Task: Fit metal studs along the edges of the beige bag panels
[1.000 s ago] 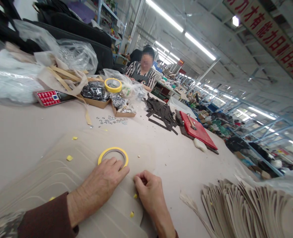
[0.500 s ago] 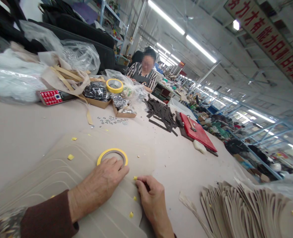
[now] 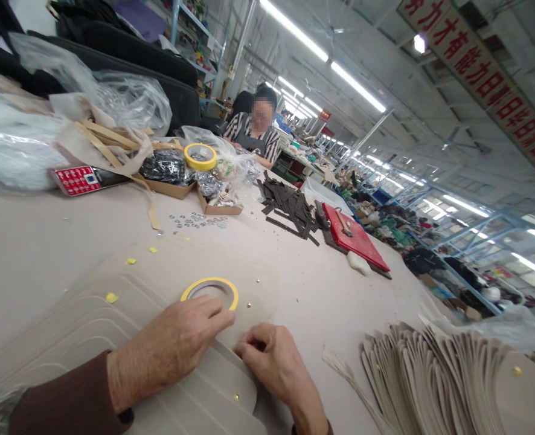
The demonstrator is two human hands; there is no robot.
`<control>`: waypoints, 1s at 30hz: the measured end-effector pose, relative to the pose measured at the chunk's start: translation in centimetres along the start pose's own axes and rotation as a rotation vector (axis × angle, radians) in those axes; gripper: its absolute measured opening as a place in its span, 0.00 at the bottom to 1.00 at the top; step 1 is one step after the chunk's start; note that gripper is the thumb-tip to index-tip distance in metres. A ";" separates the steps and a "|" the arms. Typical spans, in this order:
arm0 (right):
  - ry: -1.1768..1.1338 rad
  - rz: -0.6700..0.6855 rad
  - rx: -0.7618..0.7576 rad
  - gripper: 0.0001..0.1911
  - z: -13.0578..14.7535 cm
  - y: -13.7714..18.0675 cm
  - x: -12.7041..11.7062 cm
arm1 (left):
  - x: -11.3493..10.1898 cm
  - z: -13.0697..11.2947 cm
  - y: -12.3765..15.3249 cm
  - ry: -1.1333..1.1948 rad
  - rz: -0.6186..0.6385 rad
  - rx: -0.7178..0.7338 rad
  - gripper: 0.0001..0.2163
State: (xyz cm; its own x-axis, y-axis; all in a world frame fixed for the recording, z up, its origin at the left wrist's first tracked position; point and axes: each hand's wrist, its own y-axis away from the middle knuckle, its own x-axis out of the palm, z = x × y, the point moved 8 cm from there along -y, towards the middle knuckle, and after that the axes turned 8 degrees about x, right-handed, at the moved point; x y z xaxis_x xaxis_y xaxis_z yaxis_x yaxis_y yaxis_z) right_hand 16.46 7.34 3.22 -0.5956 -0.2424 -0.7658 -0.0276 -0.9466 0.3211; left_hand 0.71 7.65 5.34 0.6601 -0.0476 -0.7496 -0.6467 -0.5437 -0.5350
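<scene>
My left hand is closed on a roll of yellow tape, keeping it tilted up over overlapping beige sheets. Just to the right, my right hand is pinched, thumb and forefinger together at the edge of one sheet. Whatever sits between those fingertips is hidden. Small yellow tape bits dot the sheets' left side, and another yellow bit lies near their lower right edge. Past the tape roll is a small shiny stud.
A fanned stack of beige pieces stands at the right. Farther back are dark strips, a red board with a hammer, scattered metal washers, an open box of metal parts and another tape roll. A person sits beyond.
My right hand has moved slightly left and down to the sheet edge; the yellow bit at its fingertips is now out of sight. My left hand still grips the tape roll. The view has shifted slightly.
</scene>
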 end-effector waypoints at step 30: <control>-0.199 -0.607 -0.534 0.09 4.4 2.8 -2.0 | 0.3 -0.3 -0.6 0.062 -0.121 0.001 0.13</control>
State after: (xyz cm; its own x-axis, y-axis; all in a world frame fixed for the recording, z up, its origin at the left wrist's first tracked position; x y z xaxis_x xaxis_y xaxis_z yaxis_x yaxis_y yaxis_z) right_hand 14.03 6.11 8.11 -0.7322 0.3370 -0.5919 -0.0349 -0.8865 -0.4615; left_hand 1.39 7.69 5.52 0.7558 -0.0331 -0.6539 -0.5611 -0.5473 -0.6209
